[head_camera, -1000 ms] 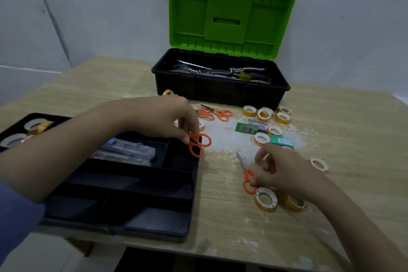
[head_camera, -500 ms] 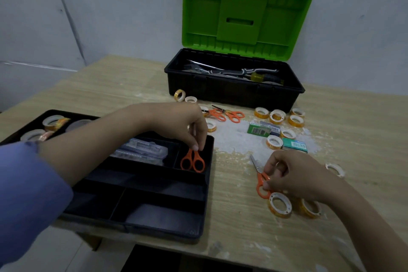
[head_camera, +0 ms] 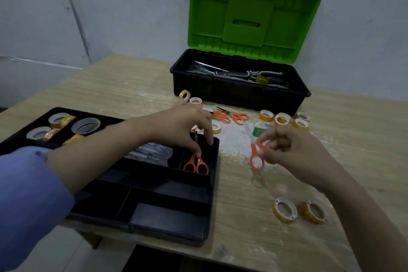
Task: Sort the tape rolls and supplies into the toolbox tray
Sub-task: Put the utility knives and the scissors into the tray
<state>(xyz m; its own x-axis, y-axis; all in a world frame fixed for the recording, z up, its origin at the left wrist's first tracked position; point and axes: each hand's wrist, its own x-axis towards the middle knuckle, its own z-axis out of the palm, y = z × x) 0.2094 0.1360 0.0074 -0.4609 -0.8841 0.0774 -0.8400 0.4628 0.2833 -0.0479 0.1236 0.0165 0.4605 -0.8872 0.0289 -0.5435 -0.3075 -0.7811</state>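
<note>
The black toolbox tray [head_camera: 212, 183] lies at the table's near left. My left hand [head_camera: 183, 126] reaches over its right end, fingertips pinching a pair of orange scissors [head_camera: 196, 164] that stands in a small compartment. My right hand [head_camera: 295, 152] is lifted above the table and holds a second pair of orange scissors [head_camera: 256, 157] by the handles, blurred. Tape rolls [head_camera: 86, 125] sit in the tray's far compartments. Two yellow tape rolls [head_camera: 286, 209] lie near my right forearm.
An open black toolbox [head_camera: 240, 93] with a green lid [head_camera: 254, 17] stands at the back, tools inside. In front of it lie more orange scissors [head_camera: 229, 116], several small tape rolls [head_camera: 282, 118] and a green box [head_camera: 258, 130]. The table's front edge is close.
My left hand carried its scissors from the tray's edge down into the compartment. My right hand lifted the other scissors off the table, up and away from the two rolls.
</note>
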